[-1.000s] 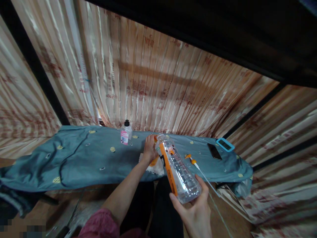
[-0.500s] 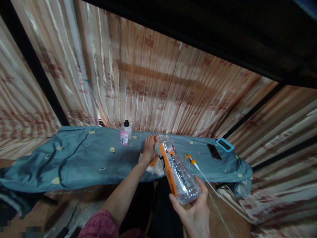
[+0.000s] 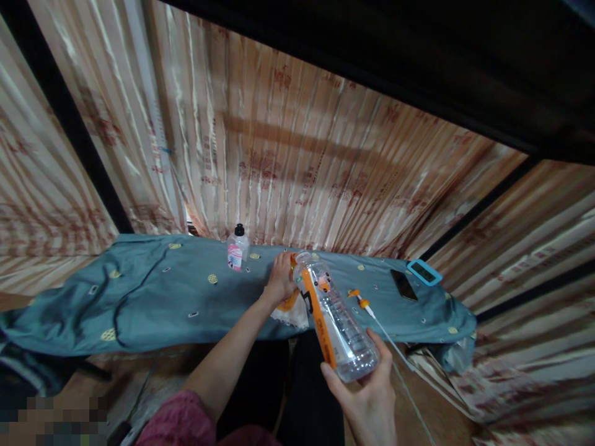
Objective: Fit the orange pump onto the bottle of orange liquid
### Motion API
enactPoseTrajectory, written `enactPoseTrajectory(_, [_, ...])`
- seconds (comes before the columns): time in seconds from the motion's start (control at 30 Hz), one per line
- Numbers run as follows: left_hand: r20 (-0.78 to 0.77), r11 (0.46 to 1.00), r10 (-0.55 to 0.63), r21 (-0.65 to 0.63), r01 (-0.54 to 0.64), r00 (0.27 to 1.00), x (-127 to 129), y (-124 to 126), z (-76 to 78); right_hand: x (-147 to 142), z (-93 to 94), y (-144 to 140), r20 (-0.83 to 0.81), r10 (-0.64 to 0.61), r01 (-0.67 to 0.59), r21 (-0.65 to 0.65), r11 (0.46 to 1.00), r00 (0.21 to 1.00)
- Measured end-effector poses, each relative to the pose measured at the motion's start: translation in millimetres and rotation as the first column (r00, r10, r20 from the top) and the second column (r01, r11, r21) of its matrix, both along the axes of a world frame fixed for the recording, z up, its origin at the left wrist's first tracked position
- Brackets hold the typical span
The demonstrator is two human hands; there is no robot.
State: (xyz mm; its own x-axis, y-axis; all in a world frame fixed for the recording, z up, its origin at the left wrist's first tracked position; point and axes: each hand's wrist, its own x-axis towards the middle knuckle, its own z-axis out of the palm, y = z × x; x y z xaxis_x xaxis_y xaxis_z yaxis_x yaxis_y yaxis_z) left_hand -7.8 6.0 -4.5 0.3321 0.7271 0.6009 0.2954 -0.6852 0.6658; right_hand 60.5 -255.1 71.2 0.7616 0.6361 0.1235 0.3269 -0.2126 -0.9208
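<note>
Two bare hands at work over a narrow table [image 3: 153, 303], draped in blue-green cloth with yellow pineapple prints. Far left: dark post [image 3: 69, 118], slanting in view, pale red-printed curtain [image 3: 279, 155] behind. Next, near the back edge: small bottle [image 3: 236, 253], upright, black cap, pink label. Then left hand [image 3: 279, 280], fingers curled and clamped on an orange item [image 3: 289, 303], mostly hidden, so can't tell its shape. Just below, on the table: white cloth or tissue [image 3: 290, 318], can't tell which. Right of left hand: large clear bottle [image 3: 337, 322], tilted, mouth up and right next to left hand, base out past the near table edge, over the lap. Orange label strip with black lettering down the side. Can't tell whether neck and orange item touch. At the base: right hand [image 3: 365, 396], thumb and fingers to either side, clamped on the bottle. Above that, lying on the table: orange pump head [image 3: 363, 303] with long white tube, running past the near edge. Further right: black phone [image 3: 403, 285], flat; just beside, blue-framed device [image 3: 424, 272], dark screen.
</note>
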Motion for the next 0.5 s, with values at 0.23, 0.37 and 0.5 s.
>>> enactPoseTrajectory(0.23, [-0.041, 0.999, -0.039, -0.005, 0.038, 0.998, -4.8, 0.3, 5.2, 0.3, 1.8, -0.9, 0.021, -0.001, 0.001, -0.013, 1.0, 1.0])
enactPoseTrajectory(0.37, [-0.052, 0.997, -0.071, -0.028, 0.069, 0.996, -6.0, 2.5, 5.1, 0.9, 1.3, -1.1, 0.039, -0.002, 0.003, -0.007, 1.0, 0.999])
enactPoseTrajectory(0.5, [-0.029, 0.998, -0.066, -0.006, 0.066, 0.997, -5.0, 4.2, 2.0, 0.0, 2.1, -0.7, 0.072, -0.023, 0.024, -0.012, 1.0, 0.997])
